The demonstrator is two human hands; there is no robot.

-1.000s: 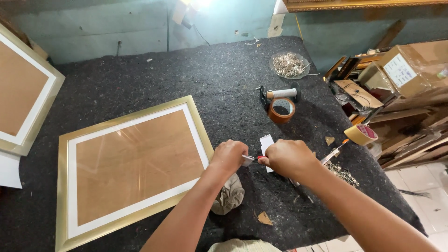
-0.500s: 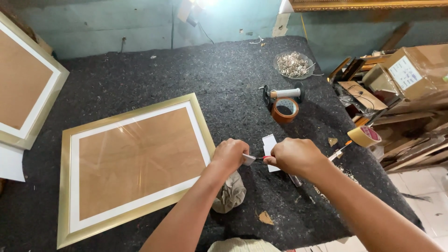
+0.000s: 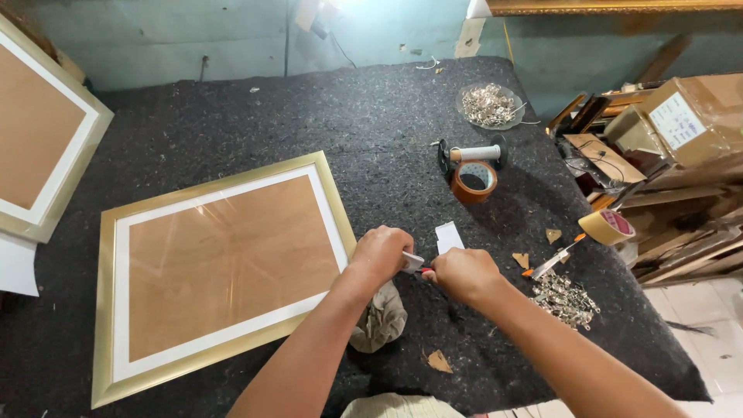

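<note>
Left hand: my left hand (image 3: pixel 381 251) sits curled just off the near right corner of the gold picture frame (image 3: pixel 220 267); its fingers are closed in a pinch on one end of a small metal piece (image 3: pixel 412 262).
Right hand: my right hand (image 3: pixel 464 275) faces the left one, almost touching it; the fingers are folded in. A short red-tipped bit shows at its thumb side, but I cannot tell what the hand grips or whether it also holds the metal piece.
Small metal piece: between my two hands, above the dark felt-covered table (image 3: pixel 232 124), just below a small white paper slip (image 3: pixel 448 236).
Frame: lies flat at left of my hands, brown backing inside a white border.
Second frame: a similar frame (image 3: pixel 39 147) at the far left edge, partly out of view.
Cloth: a crumpled grey-brown rag (image 3: pixel 379 321) under my left wrist.
Tape: a brown tape roll (image 3: pixel 474 181) beyond my hands, next to a white roller tool (image 3: pixel 474 153).
Hardware: a dish of small metal parts (image 3: pixel 487 106) at the far side; a loose pile of metal clips (image 3: pixel 565 296) right of my right hand.
Table edge: a yellowish tape roll (image 3: pixel 607 227) and an orange-handled knife (image 3: pixel 553 259).
</note>
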